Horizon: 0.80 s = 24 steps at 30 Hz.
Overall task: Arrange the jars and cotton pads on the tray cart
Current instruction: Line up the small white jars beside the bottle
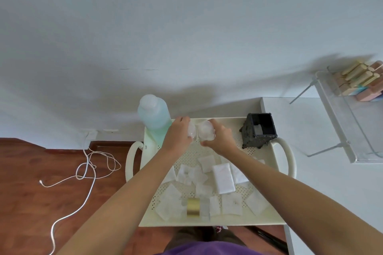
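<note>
Both arms bare, extended forward, converging toward centre. Left hand [177, 133] curled, fingers wrapped in a grasp, back of hand up. Right hand [218, 136] likewise curled in a grasp, just beside the left, not touching.

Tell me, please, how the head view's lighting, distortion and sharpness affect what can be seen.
Head view: soft, even light; a broad shadow on the wall behind the tray cart; wide-angle bending stretches the forearms; the clear jars in the left hand and right hand look washed-out and slightly blurred.
</note>
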### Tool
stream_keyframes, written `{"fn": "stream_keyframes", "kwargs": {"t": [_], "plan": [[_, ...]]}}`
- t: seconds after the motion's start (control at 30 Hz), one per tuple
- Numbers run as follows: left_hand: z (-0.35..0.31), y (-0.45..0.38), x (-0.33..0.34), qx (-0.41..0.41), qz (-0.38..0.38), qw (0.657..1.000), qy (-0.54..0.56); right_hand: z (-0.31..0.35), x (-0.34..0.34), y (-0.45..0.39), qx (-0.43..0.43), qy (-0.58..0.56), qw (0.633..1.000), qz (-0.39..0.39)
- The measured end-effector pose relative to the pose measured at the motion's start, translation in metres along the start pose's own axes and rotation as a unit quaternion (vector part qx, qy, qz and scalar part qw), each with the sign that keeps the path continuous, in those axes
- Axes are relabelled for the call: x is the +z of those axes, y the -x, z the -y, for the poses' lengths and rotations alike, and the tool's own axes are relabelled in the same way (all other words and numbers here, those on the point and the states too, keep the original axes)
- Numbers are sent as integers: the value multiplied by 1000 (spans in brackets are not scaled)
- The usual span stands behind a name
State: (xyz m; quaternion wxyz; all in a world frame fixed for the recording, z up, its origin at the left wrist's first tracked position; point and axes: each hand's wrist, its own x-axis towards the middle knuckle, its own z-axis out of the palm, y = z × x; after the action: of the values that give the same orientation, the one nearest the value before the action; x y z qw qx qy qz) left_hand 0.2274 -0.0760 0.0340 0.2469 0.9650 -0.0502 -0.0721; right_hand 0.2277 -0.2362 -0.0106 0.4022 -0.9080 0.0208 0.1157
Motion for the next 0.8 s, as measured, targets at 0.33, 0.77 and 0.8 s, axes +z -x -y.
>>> {"fn": "stream_keyframes", "kwargs": {"t": [0.33,0.77,0.8], "plan": [[1,-11,10,-31,1,998,-59,-5,26,-16,-17,7,999,-40],[7,38,12,88,-27,996,1,-19,-11,37,-46,-6,996,-70],[12,48,13,87,10,996,21,-25,-17,49,-54,-1,995,-79]]}}
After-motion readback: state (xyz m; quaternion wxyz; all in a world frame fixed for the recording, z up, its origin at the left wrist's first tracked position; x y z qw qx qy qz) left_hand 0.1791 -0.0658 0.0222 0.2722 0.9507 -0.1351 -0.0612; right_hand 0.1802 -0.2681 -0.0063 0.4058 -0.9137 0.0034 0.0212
